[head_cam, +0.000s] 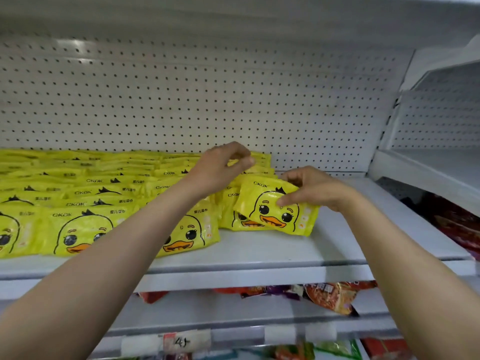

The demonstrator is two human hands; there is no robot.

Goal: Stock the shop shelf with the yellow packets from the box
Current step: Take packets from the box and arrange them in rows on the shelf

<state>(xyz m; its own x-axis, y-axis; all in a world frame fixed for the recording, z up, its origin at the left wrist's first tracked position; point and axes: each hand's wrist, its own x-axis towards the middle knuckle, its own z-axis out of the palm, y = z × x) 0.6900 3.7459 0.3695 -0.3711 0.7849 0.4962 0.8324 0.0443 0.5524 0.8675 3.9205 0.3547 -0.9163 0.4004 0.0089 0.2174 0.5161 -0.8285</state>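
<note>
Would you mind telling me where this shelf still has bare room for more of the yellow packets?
Bare white shelf lies right of the tilted packet that the right hand holds, out to the side panel. A narrow strip runs along the front edge. Left of the left hand, the packet rows are crowded.

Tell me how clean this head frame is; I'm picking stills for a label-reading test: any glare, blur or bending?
Head view: bright glare patches on the pegboard top left; shelf edge bows from wide-angle distortion; left hand fingertips slightly smeared; duck packet under the right hand prints sharply; frame corners soft.
</note>
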